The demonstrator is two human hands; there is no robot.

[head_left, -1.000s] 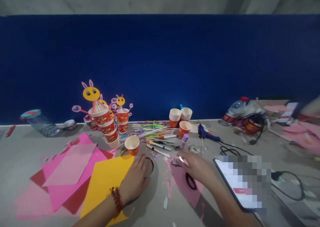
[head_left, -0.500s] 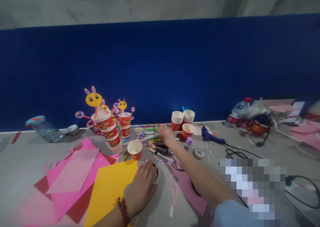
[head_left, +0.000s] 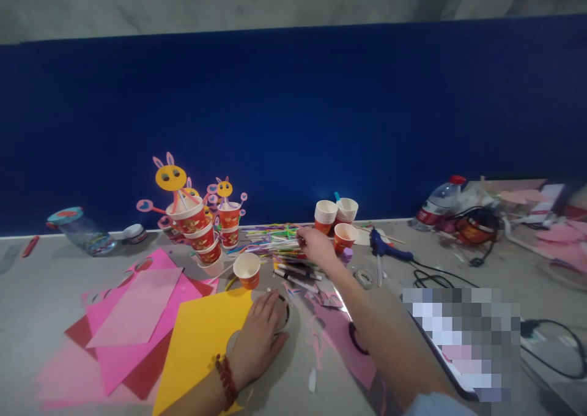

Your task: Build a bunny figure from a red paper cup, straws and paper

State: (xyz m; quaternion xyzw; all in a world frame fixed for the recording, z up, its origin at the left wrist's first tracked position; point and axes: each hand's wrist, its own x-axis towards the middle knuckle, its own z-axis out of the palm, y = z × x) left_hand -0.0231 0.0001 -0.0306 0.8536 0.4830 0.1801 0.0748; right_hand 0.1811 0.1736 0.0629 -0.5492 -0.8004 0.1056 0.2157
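My left hand (head_left: 261, 333), with a beaded bracelet at the wrist, lies flat over the right edge of the yellow paper (head_left: 202, 336), beside a round dark-rimmed object (head_left: 285, 313). My right hand (head_left: 313, 243) reaches over a pile of colourful pipe cleaners (head_left: 275, 235), its fingers bent down; what they hold, if anything, is too small to make out. An orange paper cup (head_left: 246, 271) stands between the yellow paper and the pile. Black-and-white markers (head_left: 296, 276) lie just below the pile.
Stacked red cups with yellow-faced figures (head_left: 188, 211) stand at left, behind pink sheets (head_left: 137, 309). White-rimmed cups (head_left: 325, 214), a blue glue gun (head_left: 387, 248), its cord, and a bottle (head_left: 438, 205) are at right. Pink scraps and scissors (head_left: 355, 336) lie under my right forearm.
My right hand has moved slightly right over the pile, and its forearm has shifted right, showing more of the scissors. My left hand has stayed in place. The view has tilted slightly.
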